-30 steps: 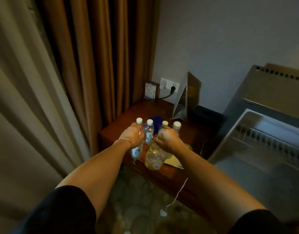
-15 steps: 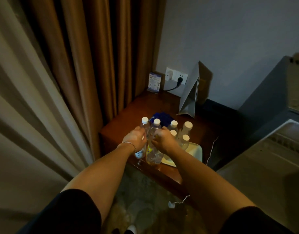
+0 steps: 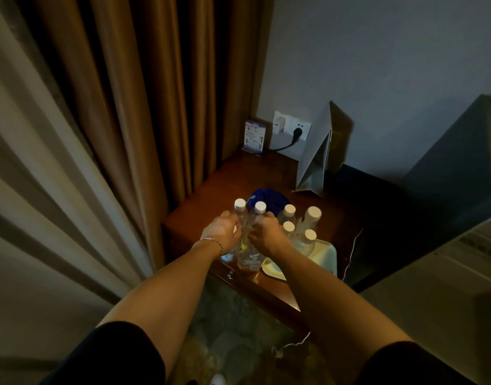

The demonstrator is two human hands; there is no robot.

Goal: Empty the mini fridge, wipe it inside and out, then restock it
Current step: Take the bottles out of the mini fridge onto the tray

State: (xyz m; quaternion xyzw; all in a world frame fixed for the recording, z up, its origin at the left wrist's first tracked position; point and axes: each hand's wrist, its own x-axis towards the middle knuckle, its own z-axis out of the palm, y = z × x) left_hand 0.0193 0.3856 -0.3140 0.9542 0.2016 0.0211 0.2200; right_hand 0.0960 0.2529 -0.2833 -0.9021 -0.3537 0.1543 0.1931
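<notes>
- Mini fridge, grey and boxy with a pale open interior, is seen only at the right edge, well apart from the bottles; a second ago its shelf filled much more of the view, so the head has been turned toward the table.
- Two clear plastic bottles with white caps are held upright at the near edge of the dark wooden side table, having been lowered to it over the last second.
- The left hand is curled round the left bottle; the right hand is curled round the bottle beside it, which holds yellowish liquid.
- Four more white-capped bottles stand just beside, some on a pale tray, with a blue cloth behind them.
- This is judged to be the emptying stage, with release of the pair pending; the cloth appears unused, so wiping is probably not yet begun.
- Small labels are visible low on the held bottles, but no brand can be read; the printed card by the wall socket is likewise illegible.
</notes>
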